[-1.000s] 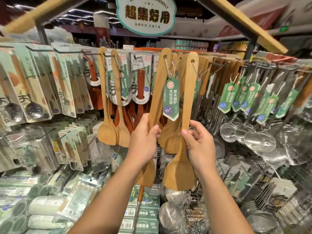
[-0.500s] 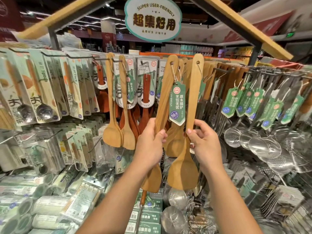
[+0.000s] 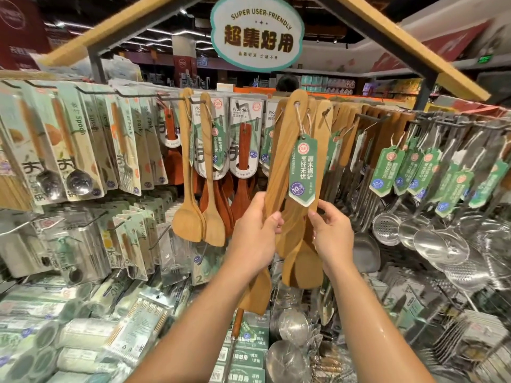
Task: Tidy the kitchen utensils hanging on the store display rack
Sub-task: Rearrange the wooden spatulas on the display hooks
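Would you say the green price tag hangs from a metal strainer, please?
No, the green price tag hangs by string from a wooden spatula.

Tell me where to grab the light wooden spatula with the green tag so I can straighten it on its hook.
Grip the wooden spatula at mid-handle, just below the green tag, coming from the front. The handle is long, flat and bare there, while the blade hangs behind the left hand and right hand.

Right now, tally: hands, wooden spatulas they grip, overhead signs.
Hands: 2, left hand, right hand
Wooden spatulas gripped: 2, left-hand spatula, right-hand spatula
Overhead sign: 1
Total: 5
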